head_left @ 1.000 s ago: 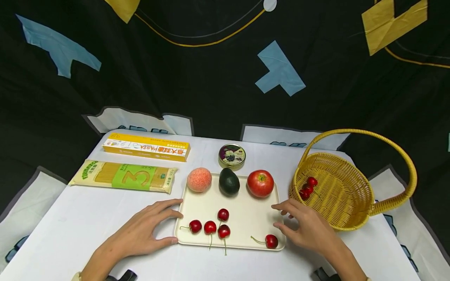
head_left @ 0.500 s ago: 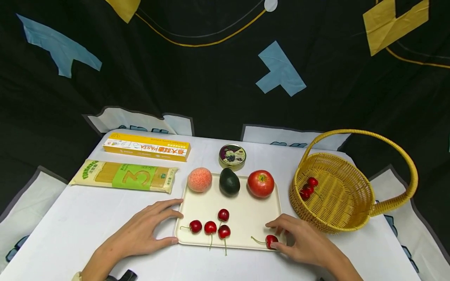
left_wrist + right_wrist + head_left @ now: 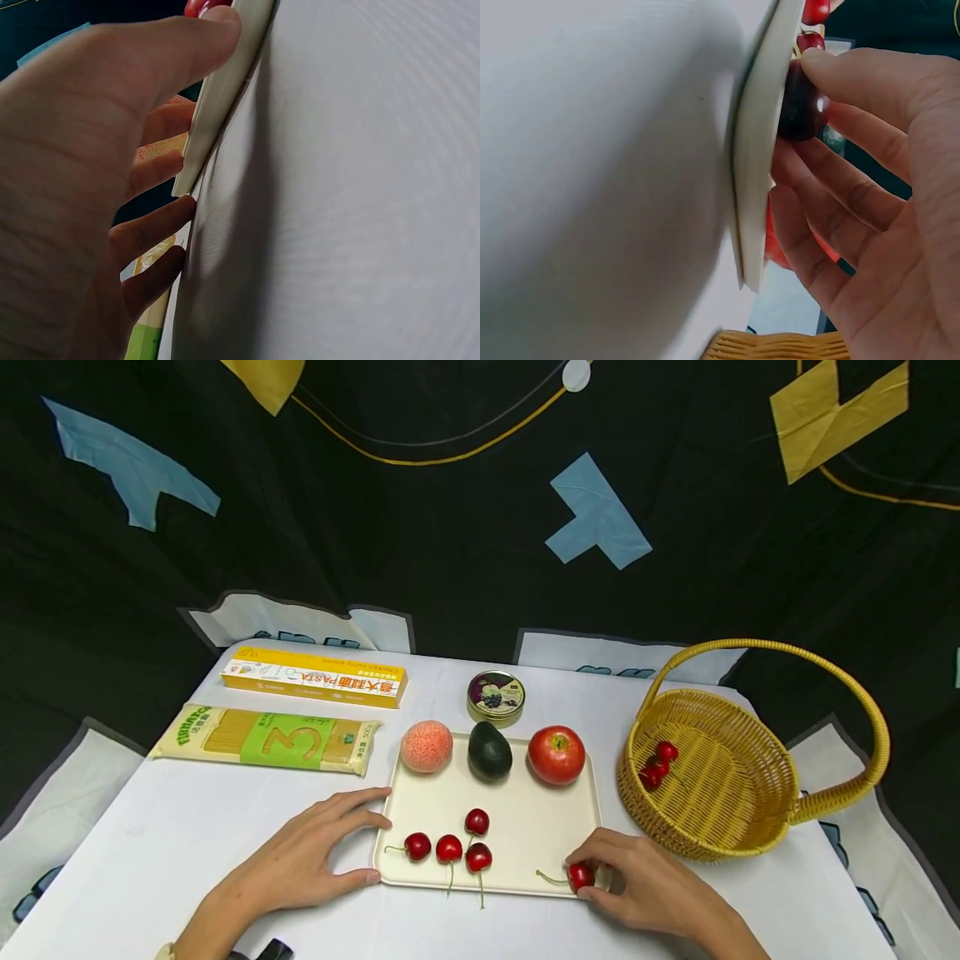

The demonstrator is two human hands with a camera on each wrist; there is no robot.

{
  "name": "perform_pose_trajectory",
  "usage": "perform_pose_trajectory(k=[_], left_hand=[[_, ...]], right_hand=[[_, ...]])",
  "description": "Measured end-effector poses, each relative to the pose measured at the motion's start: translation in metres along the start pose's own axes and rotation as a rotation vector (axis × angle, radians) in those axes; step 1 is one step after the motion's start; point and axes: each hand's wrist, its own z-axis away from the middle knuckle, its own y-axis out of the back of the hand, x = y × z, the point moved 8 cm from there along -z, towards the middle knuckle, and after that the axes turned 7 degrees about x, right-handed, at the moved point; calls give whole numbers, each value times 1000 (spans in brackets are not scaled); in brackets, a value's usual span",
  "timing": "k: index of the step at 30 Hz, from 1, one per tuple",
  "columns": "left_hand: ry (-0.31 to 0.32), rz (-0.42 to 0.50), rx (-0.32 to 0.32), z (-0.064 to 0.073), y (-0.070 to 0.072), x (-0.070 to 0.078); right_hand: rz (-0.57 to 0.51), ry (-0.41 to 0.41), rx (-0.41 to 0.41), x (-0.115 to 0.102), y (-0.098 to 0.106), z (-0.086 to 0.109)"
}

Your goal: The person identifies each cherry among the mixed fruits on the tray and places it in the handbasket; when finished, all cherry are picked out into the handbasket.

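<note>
Right hand [image 3: 643,883]: its grip, loose beside the tray [image 3: 528,831] 1 second ago, now pinches 1 cherry [image 3: 581,877]; I judge that fruit secured for handling. It sits between thumb and fingertips, at the tray's near right corner. Left hand [image 3: 311,852], fingers extended, touches the left edge. Between them lie 4 other cherries [image 3: 449,850].

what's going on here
A person's right hand pinches a cherry at the near right corner of a cream tray, while the left hand touches the tray's left edge. Four more cherries lie on the tray, with a pink fruit, an avocado and an apple along its far side. The basket holds some other cherries.
</note>
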Motion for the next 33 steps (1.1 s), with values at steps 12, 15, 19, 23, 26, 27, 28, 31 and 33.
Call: perform_pose_trajectory(k=[12, 15, 19, 23, 26, 27, 28, 31, 33], left_hand=[[15, -1, -9, 1, 0, -1], [15, -2, -7, 0, -1, -1], [13, -3, -3, 0, 0, -1], [17, -3, -7, 1, -1, -1], [15, -2, -7, 1, -1, -1], [14, -3, -6, 1, -1, -1], [11, -3, -5, 0, -1, -1], [10, -3, -5, 0, -1, 0], [11, -2, -6, 0, 0, 0]], right_hand=[[100, 117, 259, -12, 36, 2], [110, 139, 326, -14, 47, 2], [130, 168, 428, -15, 64, 5], [168, 182, 526, -11, 80, 9], [188, 151, 589, -3, 91, 12], [188, 144, 610, 1, 94, 13], [186, 141, 630, 3, 97, 14], [184, 129, 670, 13, 104, 17], [185, 121, 694, 20, 109, 18]])
